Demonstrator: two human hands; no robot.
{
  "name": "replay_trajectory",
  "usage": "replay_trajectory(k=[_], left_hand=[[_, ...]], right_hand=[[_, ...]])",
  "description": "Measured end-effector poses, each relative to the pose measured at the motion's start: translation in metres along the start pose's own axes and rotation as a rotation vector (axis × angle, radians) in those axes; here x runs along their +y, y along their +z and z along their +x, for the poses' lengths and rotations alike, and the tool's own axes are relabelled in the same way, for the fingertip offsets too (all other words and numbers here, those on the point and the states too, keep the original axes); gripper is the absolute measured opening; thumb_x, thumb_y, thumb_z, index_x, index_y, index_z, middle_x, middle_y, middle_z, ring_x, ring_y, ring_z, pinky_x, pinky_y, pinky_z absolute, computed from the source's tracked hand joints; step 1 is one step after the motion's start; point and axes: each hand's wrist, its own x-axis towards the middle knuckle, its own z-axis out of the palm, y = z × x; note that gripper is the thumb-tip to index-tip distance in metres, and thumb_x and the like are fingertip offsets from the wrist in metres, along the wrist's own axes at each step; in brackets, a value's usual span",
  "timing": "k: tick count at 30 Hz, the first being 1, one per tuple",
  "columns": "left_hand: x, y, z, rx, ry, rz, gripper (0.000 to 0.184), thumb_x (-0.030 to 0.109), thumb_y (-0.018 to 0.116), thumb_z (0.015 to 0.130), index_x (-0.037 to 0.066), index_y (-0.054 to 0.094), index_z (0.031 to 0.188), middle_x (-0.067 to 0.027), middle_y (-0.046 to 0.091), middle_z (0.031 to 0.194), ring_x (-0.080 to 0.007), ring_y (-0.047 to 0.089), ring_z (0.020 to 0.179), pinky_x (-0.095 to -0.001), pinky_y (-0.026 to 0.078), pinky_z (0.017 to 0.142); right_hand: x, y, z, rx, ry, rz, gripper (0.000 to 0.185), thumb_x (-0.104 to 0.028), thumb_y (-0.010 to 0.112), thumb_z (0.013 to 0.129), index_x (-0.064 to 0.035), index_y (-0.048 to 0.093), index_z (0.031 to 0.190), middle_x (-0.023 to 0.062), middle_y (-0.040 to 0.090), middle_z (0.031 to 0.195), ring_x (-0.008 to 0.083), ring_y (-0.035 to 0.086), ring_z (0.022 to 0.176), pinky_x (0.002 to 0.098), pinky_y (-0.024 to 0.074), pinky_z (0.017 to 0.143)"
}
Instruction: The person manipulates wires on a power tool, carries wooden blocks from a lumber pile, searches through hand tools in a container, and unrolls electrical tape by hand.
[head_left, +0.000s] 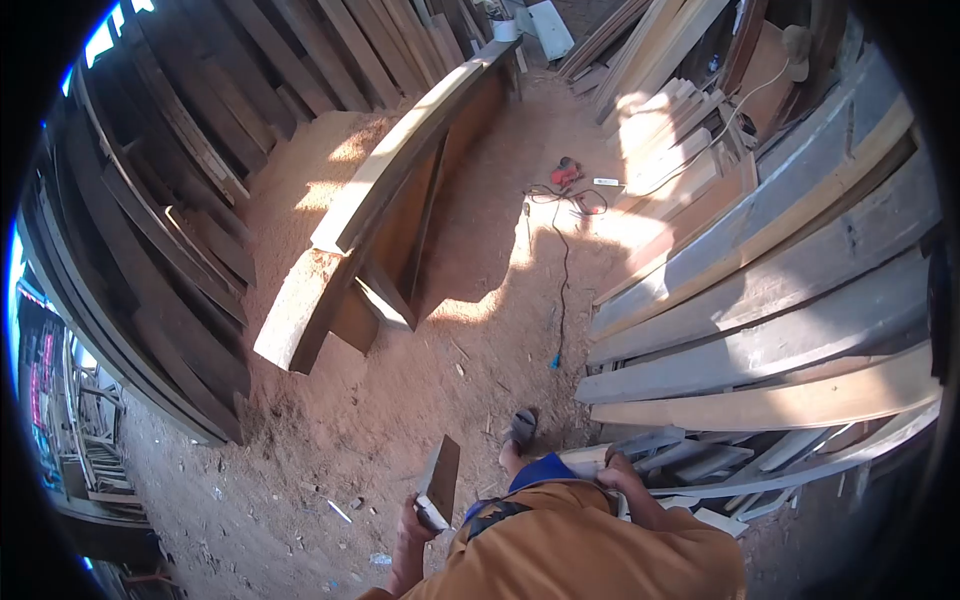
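My left hand (413, 522) is closed around the lower end of a short wooden block (440, 480), which tilts upward in front of my body. At my right side, my right hand (622, 472) is closed on the end of a pale piece of wood (584, 460). My shirt hides part of that piece, and the fingers of this hand show only in part. One sandaled foot (521, 428) stands on the sawdust-covered ground just ahead.
A long beam bench (385, 190) runs ahead on the left. A red power tool (566, 172) with a dark cable (565, 270) lies on the ground. Long planks (760, 330) are stacked on the right, and more boards (170, 200) lean on the left.
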Motion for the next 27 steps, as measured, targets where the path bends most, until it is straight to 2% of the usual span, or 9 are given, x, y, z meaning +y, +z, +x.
replay_trajectory(k=[4,8,9,15,18,22,23,26,27], left_hand=[[0.058,0.056,0.021,-0.116,0.044,-0.059,0.056,0.050,0.055,0.092,0.013,0.058,0.134,-0.0086,0.064,0.131,-0.0322,0.061,0.118,-0.0519,0.045,0.105],[0.110,0.145,0.009,-0.136,0.046,-0.070,0.050,0.045,0.051,0.094,0.011,0.063,0.129,-0.0094,0.067,0.125,-0.0311,0.064,0.115,-0.0505,0.049,0.103],[0.126,0.165,0.013,-0.150,0.073,-0.046,0.050,0.045,0.051,0.094,0.011,0.063,0.129,-0.0094,0.067,0.125,-0.0312,0.064,0.115,-0.0504,0.049,0.103],[0.228,0.287,0.046,-0.209,0.098,0.082,0.047,0.044,0.055,0.093,0.011,0.065,0.125,-0.0080,0.069,0.120,-0.0298,0.065,0.110,-0.0494,0.050,0.100],[0.281,0.343,0.084,-0.285,0.057,0.154,0.041,0.044,0.063,0.089,0.014,0.067,0.116,-0.0054,0.071,0.107,-0.0273,0.067,0.100,-0.0478,0.053,0.094],[0.350,0.455,0.114,-0.303,0.018,0.259,0.028,0.038,0.065,0.087,0.014,0.069,0.102,-0.0029,0.072,0.091,-0.0243,0.069,0.085,-0.0443,0.055,0.083],[0.368,0.472,0.144,-0.360,0.047,0.277,0.030,0.039,0.065,0.088,0.014,0.070,0.104,-0.0029,0.072,0.093,-0.0240,0.069,0.086,-0.0447,0.056,0.083],[0.410,0.525,0.162,-0.391,0.042,0.320,0.017,0.033,0.069,0.089,0.017,0.069,0.095,0.0013,0.069,0.084,-0.0177,0.067,0.077,-0.0367,0.056,0.074],[0.415,0.563,0.147,-0.356,0.047,0.358,0.018,0.034,0.069,0.088,0.017,0.069,0.095,0.0014,0.069,0.084,-0.0175,0.067,0.078,-0.0374,0.056,0.075]], right_hand=[[-0.049,-0.051,0.064,0.102,-0.130,0.026,0.045,-0.026,0.074,0.061,0.0017,0.073,0.095,0.0267,0.071,0.108,0.0381,0.068,0.107,0.0413,0.0544,0.093],[-0.077,-0.082,0.131,0.186,-0.015,-0.004,0.050,-0.029,0.075,0.060,0.0026,0.073,0.099,0.0280,0.070,0.108,0.0389,0.066,0.111,0.0412,0.0537,0.096],[-0.091,-0.095,0.135,0.282,-0.116,-0.031,0.053,-0.030,0.076,0.060,0.0044,0.072,0.100,0.0283,0.071,0.106,0.0381,0.067,0.110,0.0410,0.0538,0.096],[-0.154,-0.169,0.182,0.110,0.069,0.232,0.069,-0.029,0.080,0.059,0.0067,0.064,0.116,0.0291,0.065,0.123,0.0408,0.065,0.112,0.0403,0.0543,0.094],[-0.172,-0.175,0.220,0.217,0.244,0.376,0.080,-0.029,0.084,0.058,0.0061,0.057,0.124,0.0304,0.061,0.128,0.0417,0.065,0.114,0.0405,0.0542,0.093],[-0.193,-0.166,0.270,0.396,0.323,0.424,0.068,-0.027,0.086,0.062,0.0046,0.058,0.115,0.0278,0.066,0.110,0.0380,0.068,0.103,0.0410,0.0547,0.087],[-0.196,-0.167,0.282,0.397,0.263,0.407,0.050,-0.020,0.078,0.074,0.0041,0.058,0.113,0.0236,0.068,0.099,0.0360,0.068,0.094,0.0406,0.0544,0.084],[-0.179,-0.150,0.335,0.216,0.210,0.865,0.038,-0.011,0.068,0.082,0.0024,0.059,0.117,0.0183,0.069,0.095,0.0345,0.067,0.090,0.0425,0.0538,0.083],[-0.166,-0.128,0.362,0.331,0.280,0.723,0.039,-0.003,0.059,0.086,0.0007,0.057,0.124,0.0147,0.069,0.101,0.0328,0.066,0.090,0.0443,0.0536,0.083]])
